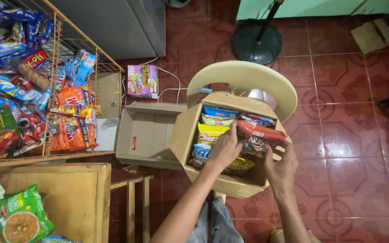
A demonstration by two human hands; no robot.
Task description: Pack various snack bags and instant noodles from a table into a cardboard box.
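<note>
An open cardboard box (183, 135) full of snack bags stands on a cream plastic chair (244, 76). My left hand (225, 148) reaches into the box and lies on the bags, next to a yellow bag (209, 133) and a blue one (201, 154). My right hand (282, 167) grips the lower end of a red snack bag (258, 136), which lies tilted across the top of the box. More blue and green bags (219, 115) show at the far end of the box.
A wire rack (55, 90) packed with snack packets stands at the left. An open, empty cardboard box (147, 135) and a pink carton (142, 81) lie on the red tiled floor. A wooden table (75, 198) holds a green packet (21, 218). A fan base (256, 42) stands behind the chair.
</note>
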